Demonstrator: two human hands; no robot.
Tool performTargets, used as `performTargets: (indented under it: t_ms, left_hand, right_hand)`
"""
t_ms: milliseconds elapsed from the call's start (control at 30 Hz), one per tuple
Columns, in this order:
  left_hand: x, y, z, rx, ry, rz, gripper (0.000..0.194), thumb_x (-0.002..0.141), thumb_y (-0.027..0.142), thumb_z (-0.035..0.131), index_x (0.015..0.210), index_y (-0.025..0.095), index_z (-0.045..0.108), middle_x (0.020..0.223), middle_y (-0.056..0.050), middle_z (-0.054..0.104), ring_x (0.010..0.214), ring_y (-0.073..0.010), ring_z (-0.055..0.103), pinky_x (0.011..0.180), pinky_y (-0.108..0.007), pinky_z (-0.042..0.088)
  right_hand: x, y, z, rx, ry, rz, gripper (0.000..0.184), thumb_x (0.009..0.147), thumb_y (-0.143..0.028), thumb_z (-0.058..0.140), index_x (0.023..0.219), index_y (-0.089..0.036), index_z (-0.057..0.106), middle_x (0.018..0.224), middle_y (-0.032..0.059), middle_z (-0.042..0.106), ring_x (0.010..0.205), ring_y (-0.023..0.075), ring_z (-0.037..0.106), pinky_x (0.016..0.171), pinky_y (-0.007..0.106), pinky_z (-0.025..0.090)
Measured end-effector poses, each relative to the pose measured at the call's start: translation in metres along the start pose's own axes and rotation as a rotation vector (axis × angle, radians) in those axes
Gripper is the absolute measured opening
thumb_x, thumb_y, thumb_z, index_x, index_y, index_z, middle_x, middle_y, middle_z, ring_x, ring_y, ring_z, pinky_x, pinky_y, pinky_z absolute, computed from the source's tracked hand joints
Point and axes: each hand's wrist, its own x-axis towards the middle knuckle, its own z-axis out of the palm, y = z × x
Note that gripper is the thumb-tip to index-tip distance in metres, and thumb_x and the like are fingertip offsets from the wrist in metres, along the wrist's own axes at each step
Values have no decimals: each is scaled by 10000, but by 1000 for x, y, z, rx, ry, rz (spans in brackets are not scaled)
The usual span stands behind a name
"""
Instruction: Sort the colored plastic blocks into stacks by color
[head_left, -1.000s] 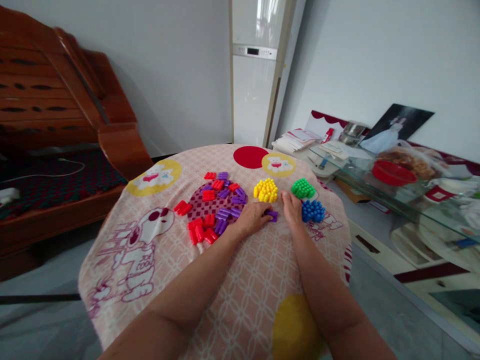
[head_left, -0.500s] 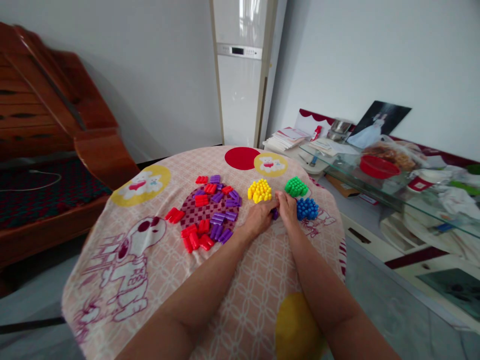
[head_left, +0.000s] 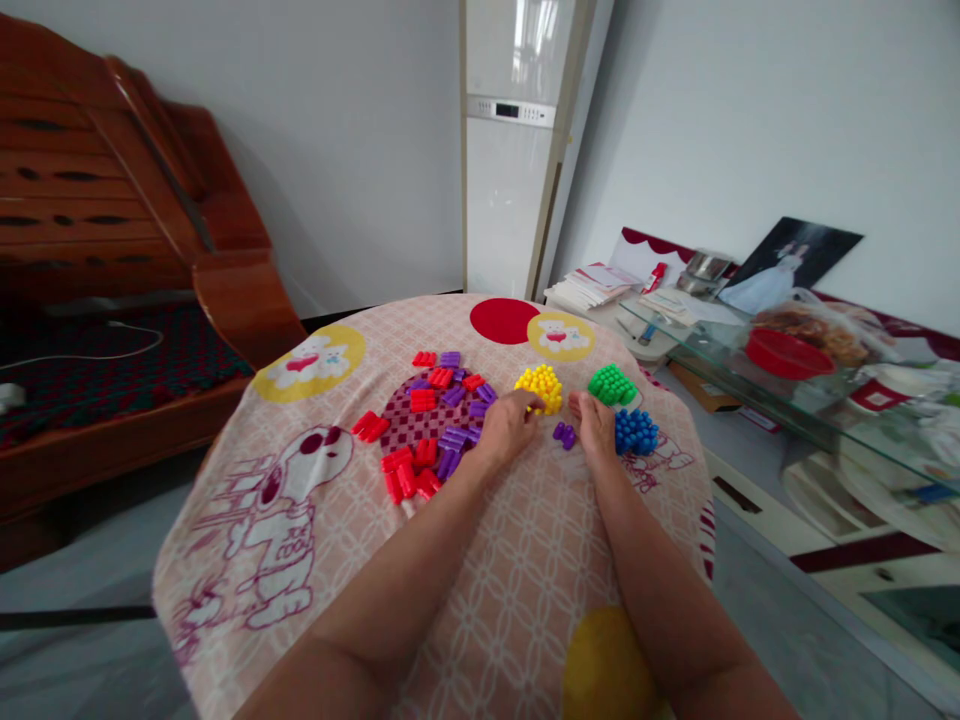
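A round table under a pink cartoon cloth (head_left: 480,560) carries plastic building pieces. Loose red and purple pieces (head_left: 439,425) lie scattered left of centre. A yellow cluster (head_left: 540,385), a green cluster (head_left: 611,383) and a blue cluster (head_left: 636,430) stand in a row on the right. A small purple piece (head_left: 564,434) stands on the cloth between my hands. My left hand (head_left: 506,428) rests beside it with fingers loosely curled, fingertips near the yellow cluster. My right hand (head_left: 596,425) lies flat next to the blue cluster, just right of the purple piece.
A wooden bench (head_left: 112,260) stands at the left. A tall white air conditioner (head_left: 517,150) is in the corner. A glass shelf (head_left: 750,350) at the right holds papers, a red bowl (head_left: 784,352), a metal cup and a photo.
Half a second ago both hands pressed together around the purple piece. Now they have drawn apart and the piece stands free on the cloth between them.
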Motion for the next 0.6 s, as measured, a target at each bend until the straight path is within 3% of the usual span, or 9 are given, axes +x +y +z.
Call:
performTargets:
  t_ms: [100, 267, 400, 600]
  left_hand:
    - [3, -17, -21, 174, 127, -172, 235, 878, 163, 559, 1058, 169, 711, 1063, -116, 723, 1028, -222, 660, 930, -316, 515]
    - [3, -28, -31, 312, -20, -280, 218, 871, 215, 635, 1070, 167, 711, 1073, -114, 728, 1062, -243, 657, 907, -325, 515]
    - [5, -19, -29, 228, -45, -254, 244, 869, 168, 614, 1089, 145, 717, 1045, -111, 748, 980, -223, 680, 863, -316, 518]
    - [3, -1, -21, -103, -149, -83, 233, 779, 109, 630, 981, 142, 743, 871, -42, 758, 745, -144, 667, 730, -242, 511]
  right_hand:
    - [1, 2, 1, 4, -6, 21, 663, 889, -717, 390, 962, -166, 751, 956, 132, 761, 974, 295, 686, 886, 442, 534]
    - [2, 4, 2, 44, -28, 36, 632, 899, -687, 388, 976, -167, 739, 1013, 127, 756, 977, 272, 700, 884, 432, 541]
    - [2, 3, 1, 54, -39, 51, 619, 894, -687, 401, 954, -169, 735, 1008, 132, 757, 998, 283, 696, 899, 447, 538]
    - [1, -1, 0, 18, -18, 25, 616, 893, -690, 406, 923, -174, 740, 949, 130, 756, 974, 297, 681, 895, 460, 534]
